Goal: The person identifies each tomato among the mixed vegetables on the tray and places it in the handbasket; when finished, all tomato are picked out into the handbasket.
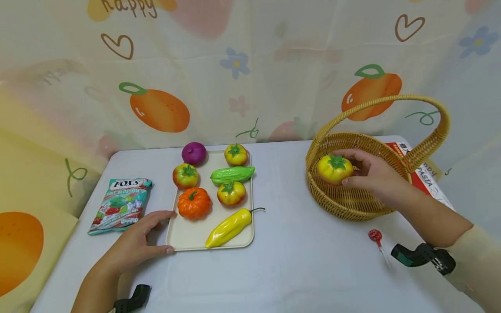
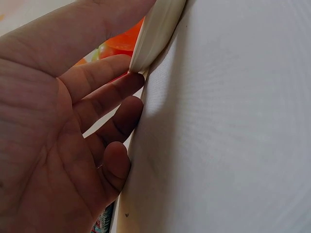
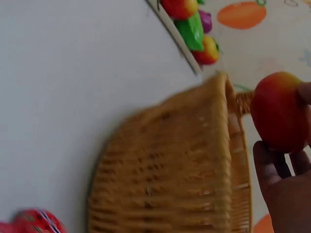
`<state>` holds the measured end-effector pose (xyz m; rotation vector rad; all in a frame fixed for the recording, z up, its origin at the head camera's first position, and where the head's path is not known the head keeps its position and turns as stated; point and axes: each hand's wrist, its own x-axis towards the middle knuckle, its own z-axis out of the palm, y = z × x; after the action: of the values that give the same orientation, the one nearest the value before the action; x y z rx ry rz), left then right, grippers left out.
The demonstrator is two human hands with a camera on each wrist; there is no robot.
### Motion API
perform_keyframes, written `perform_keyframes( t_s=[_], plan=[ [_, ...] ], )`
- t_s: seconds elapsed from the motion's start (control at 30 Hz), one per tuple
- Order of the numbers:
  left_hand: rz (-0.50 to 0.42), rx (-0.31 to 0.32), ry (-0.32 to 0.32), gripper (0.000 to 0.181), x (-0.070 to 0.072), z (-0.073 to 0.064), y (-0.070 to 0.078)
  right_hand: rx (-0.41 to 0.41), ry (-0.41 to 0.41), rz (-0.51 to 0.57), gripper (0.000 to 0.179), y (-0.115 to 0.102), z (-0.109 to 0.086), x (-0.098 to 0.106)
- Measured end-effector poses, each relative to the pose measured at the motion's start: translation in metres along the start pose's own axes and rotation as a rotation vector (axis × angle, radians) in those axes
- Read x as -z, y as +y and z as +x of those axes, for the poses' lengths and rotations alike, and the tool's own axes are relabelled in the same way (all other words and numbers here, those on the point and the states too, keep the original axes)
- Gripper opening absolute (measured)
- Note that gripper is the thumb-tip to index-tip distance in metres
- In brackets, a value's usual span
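My right hand (image 1: 373, 176) grips a yellow-and-red toy tomato (image 1: 332, 170) with a green leafy top, over the opening of a wicker basket (image 1: 332, 204). In the right wrist view the tomato's red side (image 3: 279, 114) faces the camera. With fingers spread, my left hand (image 1: 131, 243) touches the left edge of a cream tray (image 1: 188, 241). On the tray lie an orange pumpkin (image 1: 194, 203), a yellow pepper (image 1: 228, 228), a green bumpy gourd (image 1: 232, 175) and more tomatoes (image 1: 232, 193). A purple onion (image 1: 194, 153) sits at its back left corner.
A bag of Fox's candy (image 1: 121, 204) lies left of the tray. A red lollipop (image 1: 375, 236) rests in front of the basket, whose tall handle (image 1: 391, 99) arches over it. Behind the basket's right side is a red-and-white packet (image 1: 424, 180). A printed cloth (image 1: 274, 78) hangs behind the table.
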<state>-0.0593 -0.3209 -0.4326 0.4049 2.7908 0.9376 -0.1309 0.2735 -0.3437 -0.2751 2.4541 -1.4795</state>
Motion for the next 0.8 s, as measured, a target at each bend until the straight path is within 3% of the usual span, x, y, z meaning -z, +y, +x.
perform_keyframes(
  t_s=[0.23, 0.67, 0.8],
  plan=[
    [-0.005, -0.001, 0.004, 0.084, 0.001, -0.001, 0.001, -0.059, -0.046, -0.072, 0.063, 0.005, 0.020, 0.022],
    [-0.009, 0.014, -0.010, 0.084, 0.001, 0.001, 0.002, 0.011, -0.120, -0.143, 0.063, 0.015, 0.053, 0.038],
    [-0.025, 0.016, -0.012, 0.084, 0.001, 0.001, 0.003, 0.000, -0.149, -0.103, 0.060, 0.017, 0.063, 0.042]
  ],
)
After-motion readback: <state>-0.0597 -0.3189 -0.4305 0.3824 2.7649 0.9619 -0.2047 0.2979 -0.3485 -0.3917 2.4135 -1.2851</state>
